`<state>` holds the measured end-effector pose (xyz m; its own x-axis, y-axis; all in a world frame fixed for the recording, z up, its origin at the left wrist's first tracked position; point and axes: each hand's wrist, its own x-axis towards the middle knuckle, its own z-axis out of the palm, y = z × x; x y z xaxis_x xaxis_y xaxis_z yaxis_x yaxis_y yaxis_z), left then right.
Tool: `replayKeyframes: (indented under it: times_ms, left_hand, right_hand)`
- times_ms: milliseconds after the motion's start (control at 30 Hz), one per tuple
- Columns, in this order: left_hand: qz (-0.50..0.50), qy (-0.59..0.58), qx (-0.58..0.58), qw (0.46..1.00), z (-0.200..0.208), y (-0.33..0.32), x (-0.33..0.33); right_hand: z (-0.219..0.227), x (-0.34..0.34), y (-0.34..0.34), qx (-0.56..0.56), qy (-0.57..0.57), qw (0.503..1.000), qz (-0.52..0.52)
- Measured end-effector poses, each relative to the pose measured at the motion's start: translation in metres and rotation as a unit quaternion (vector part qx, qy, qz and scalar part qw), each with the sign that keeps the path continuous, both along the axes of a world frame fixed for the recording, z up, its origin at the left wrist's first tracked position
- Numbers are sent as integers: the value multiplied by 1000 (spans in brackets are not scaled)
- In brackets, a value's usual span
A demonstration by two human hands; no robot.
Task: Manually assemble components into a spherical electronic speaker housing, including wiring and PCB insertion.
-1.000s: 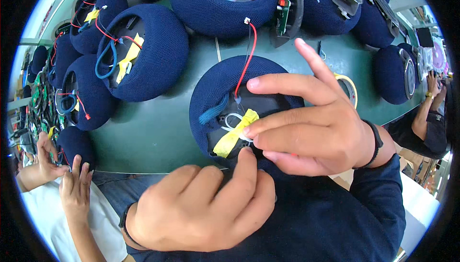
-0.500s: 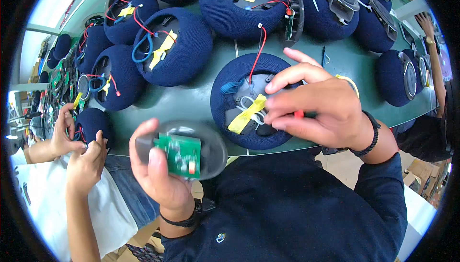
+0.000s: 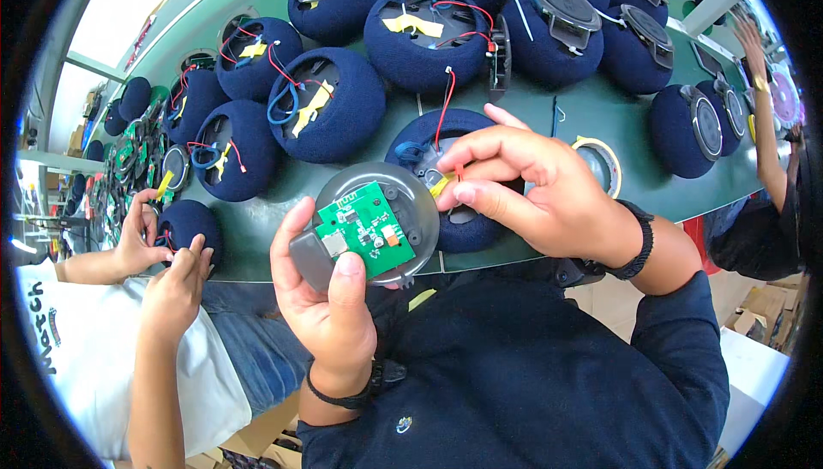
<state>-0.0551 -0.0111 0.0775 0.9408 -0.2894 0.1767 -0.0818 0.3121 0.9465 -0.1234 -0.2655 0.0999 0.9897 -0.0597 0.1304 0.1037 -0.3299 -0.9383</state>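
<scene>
My left hand [image 3: 321, 306] grips a dark grey round cover [image 3: 424, 220] by its tab, thumb on the green circuit board [image 3: 369, 233] fixed on its upward side. Close to the board's far right, my right hand [image 3: 544, 186] pinches a small red connector [image 3: 459, 174] between thumb and forefinger. Beneath both hands sits a round speaker body [image 3: 467, 237] in navy knit fabric, its opening upward and partly hidden. Out of that opening rises a red and black wire pair [image 3: 448, 100] with a white plug, beside a coiled blue cord [image 3: 409, 153].
Similar navy speaker bodies [image 3: 330, 126] crowd the far and left table. A tape roll [image 3: 615, 171] and a thin dark tool [image 3: 556, 116] lie behind my right hand. Loose circuit boards [image 3: 129, 156] pile up at left. A co-worker's hands [image 3: 176, 285] work there; another person's arm [image 3: 763, 83] shows at right.
My left hand has raised the cover and moved it right, turning the board to face up. My right hand has shifted left toward the board with the red connector.
</scene>
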Motion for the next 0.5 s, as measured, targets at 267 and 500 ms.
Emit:
replayKeyframes:
  times_ms: [267, 500]
  left_hand:
    - [-23, 26, -12, 999, 7, -6, -3]
    - [-33, 30, -25, 999, 4, -12, 0]
  right_hand:
    - [-3, 1, 1, -49, -80, 996, -14]
    - [0, 5, -5, 48, -62, 997, 14]
